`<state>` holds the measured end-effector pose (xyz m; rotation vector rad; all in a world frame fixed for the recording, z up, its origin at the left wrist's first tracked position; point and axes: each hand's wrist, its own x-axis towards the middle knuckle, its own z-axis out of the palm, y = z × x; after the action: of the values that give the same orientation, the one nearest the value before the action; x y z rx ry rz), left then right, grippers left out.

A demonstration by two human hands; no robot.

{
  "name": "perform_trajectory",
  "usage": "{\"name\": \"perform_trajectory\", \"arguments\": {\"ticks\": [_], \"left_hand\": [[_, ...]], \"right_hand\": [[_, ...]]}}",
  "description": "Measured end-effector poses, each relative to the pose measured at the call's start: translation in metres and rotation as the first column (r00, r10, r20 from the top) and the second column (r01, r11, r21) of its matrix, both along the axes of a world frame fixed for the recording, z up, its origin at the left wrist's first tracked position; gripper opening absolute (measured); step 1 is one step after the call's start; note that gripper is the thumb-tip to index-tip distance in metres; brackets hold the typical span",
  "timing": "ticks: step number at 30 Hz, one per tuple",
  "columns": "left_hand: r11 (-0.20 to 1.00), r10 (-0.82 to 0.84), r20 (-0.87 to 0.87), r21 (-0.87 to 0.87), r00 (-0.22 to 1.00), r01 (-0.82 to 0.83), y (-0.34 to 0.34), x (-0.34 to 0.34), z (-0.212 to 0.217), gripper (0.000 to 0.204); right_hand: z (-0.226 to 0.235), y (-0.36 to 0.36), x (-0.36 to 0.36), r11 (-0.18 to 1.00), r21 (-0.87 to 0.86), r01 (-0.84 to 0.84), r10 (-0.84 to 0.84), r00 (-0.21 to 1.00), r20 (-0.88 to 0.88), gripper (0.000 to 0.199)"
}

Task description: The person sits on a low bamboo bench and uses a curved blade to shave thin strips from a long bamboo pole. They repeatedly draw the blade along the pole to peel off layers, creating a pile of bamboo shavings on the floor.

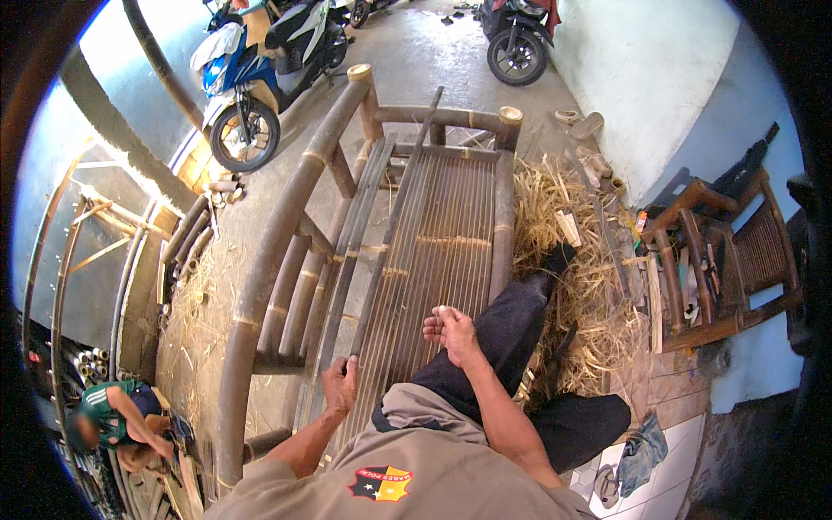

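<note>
The scooter [247,82] at eleven o'clock and motorbike [518,35] at one o'clock are cut by the top edge, while the left hand [340,386] hides its own fingertips.

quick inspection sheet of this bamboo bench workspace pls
surface: slatted seat of a bamboo bench on a concrete floor
job's things: long bamboo strip lying along the seat slats
clutter: shavings heaped right of the bench; bamboo offcuts on the left; tools by a wooden chair
grippers: left hand closed on the strip's near end; right hand resting on the slats, fingers curled, holding nothing visible
cables: nothing seen
surroundings: parked motorbikes beyond the bench, white wall on the right, another person crouching lower left
</note>
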<state>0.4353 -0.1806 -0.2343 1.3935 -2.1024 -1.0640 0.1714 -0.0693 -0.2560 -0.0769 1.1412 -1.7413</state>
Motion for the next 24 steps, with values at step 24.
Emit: {"name": "perform_trajectory", "arguments": {"ticks": [24], "left_hand": [[0.848,-0.525,-0.823,-0.481,0.219,0.224,-0.037,-0.352,0.340,0.029]], "right_hand": [[-0.007,0.227,-0.098,0.474,0.181,0.862,-0.880,0.473,0.053,0.032]]}}
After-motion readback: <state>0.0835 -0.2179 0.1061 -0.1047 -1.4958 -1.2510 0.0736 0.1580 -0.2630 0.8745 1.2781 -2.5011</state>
